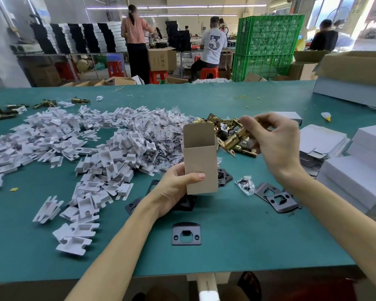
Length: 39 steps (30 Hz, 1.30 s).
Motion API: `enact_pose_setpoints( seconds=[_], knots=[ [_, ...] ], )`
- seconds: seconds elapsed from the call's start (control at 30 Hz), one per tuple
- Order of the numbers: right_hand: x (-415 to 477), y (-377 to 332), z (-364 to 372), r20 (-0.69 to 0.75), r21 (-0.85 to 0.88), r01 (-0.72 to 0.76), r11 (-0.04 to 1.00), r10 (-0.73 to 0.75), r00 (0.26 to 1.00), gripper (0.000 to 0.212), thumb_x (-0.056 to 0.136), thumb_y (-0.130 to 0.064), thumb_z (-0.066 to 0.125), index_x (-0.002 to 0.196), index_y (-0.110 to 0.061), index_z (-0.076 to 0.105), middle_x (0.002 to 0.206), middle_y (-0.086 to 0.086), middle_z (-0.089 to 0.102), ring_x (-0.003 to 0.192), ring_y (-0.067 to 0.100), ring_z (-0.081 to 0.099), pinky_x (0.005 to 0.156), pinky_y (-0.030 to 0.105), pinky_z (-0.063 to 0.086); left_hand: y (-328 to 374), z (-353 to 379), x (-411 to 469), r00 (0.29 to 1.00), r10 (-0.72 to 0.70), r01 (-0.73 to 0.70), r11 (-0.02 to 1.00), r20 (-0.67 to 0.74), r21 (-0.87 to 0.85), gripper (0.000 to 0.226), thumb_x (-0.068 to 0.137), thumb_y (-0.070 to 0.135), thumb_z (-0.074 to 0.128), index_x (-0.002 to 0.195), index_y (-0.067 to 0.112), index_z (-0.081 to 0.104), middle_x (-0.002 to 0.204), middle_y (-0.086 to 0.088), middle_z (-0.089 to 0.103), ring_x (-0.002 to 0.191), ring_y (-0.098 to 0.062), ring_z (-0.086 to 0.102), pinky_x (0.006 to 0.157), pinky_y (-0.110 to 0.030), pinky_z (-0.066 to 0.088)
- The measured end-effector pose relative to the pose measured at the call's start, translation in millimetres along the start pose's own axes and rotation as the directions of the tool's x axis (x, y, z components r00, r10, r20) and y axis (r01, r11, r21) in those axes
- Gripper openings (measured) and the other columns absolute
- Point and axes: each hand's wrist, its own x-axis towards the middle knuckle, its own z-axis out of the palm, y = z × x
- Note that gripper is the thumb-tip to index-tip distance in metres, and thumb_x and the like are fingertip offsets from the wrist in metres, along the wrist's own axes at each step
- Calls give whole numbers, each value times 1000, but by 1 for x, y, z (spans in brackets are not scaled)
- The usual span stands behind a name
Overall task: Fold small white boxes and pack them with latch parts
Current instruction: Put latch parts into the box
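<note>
My left hand (175,187) grips a small folded box (201,161) upright, its open top and raised flap facing up and its brown inner side toward me. My right hand (276,144) pinches a brass latch part (234,141) just right of the box's open top, tilted down toward it. More brass latches (228,127) lie in a heap behind the box. Black strike plates (186,233) lie flat on the green table (248,246) near me, with more plates (274,197) on the right.
A wide pile of white plastic inserts (85,148) and small screw bags (245,184) covers the table's left and middle. Flat white box blanks (319,142) and stacked white boxes (360,170) sit at the right. Workers and a green crate (267,46) stand beyond the table.
</note>
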Motion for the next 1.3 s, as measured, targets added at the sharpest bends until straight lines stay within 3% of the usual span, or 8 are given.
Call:
enact_pose_setpoints(
  seconds=[0.17, 0.37, 0.57, 0.73, 0.9, 1.07, 1.2, 1.3],
  knots=[
    [3, -45, 2, 11, 49, 134, 990, -134, 991, 32, 88, -34, 78, 97, -4, 72, 78, 1, 74, 50, 17, 62, 46, 25, 48, -1, 0, -1, 999, 18, -19, 998, 29, 66, 53, 84, 3, 77, 136, 2, 63, 133, -21, 68, 128, -35, 63, 113, -48, 47],
    [-10, -59, 25, 213, -246, 313, 917, -264, 941, 29, 85, -34, 80, 94, -7, 74, 86, 2, 69, 74, 20, 65, 71, 40, 55, -4, 0, 0, 995, 91, -88, 993, -28, 81, 52, 76, 4, 82, 127, 6, 69, 126, -16, 72, 121, -25, 66, 95, -25, 54],
    [-19, -44, 41, 294, -399, 387, 831, -284, 913, 28, 89, -36, 77, 101, -11, 74, 91, 3, 67, 82, 25, 62, 76, 44, 52, -10, 4, 1, 992, 120, -114, 983, -29, 144, 42, 83, -4, 79, 124, 5, 70, 122, -17, 74, 111, -20, 70, 91, -26, 56],
    [-20, -33, 54, 312, -517, 409, 752, -279, 908, 27, 88, -39, 75, 95, -13, 73, 91, 5, 71, 84, 29, 61, 75, 36, 43, -11, 5, 1, 993, 118, -112, 982, -29, 155, 39, 83, -8, 78, 119, 5, 71, 111, -8, 77, 105, -18, 71, 87, -25, 56],
    [-22, -28, 58, 370, -641, 491, 589, -323, 871, 33, 88, -50, 70, 88, -17, 74, 86, 5, 73, 86, 25, 55, 82, 33, 25, -9, 7, 1, 993, 115, -111, 979, -11, 172, 37, 85, -9, 77, 119, 3, 69, 108, -7, 77, 100, -14, 72, 83, -23, 56],
    [-23, -29, 57, 453, -731, 543, 413, -302, 839, 39, 94, -53, 63, 85, -16, 74, 76, 9, 63, 79, 25, 44, 84, 35, 24, -11, 7, 4, 993, 119, -115, 969, -2, 218, 38, 86, -7, 77, 122, -3, 66, 111, -12, 76, 101, -15, 71, 84, -23, 55],
    [-20, -31, 58, 540, -729, 581, 362, -218, 813, 38, 100, -49, 52, 85, -19, 71, 69, 3, 46, 84, 25, 37, 87, 39, 20, -11, 7, 5, 992, 124, -120, 964, -4, 239, 33, 86, -6, 78, 116, -2, 69, 107, -8, 77, 99, -13, 71, 83, -22, 54],
    [-20, -31, 56, 540, -730, 573, 371, -201, 817, 35, 102, -44, 50, 84, -21, 70, 71, 4, 54, 91, 26, 44, 87, 40, 18, -12, 7, 6, 991, 135, -126, 965, -25, 230, 33, 85, -5, 79, 116, -4, 69, 107, -9, 77, 100, -15, 72, 83, -23, 55]
  ],
)
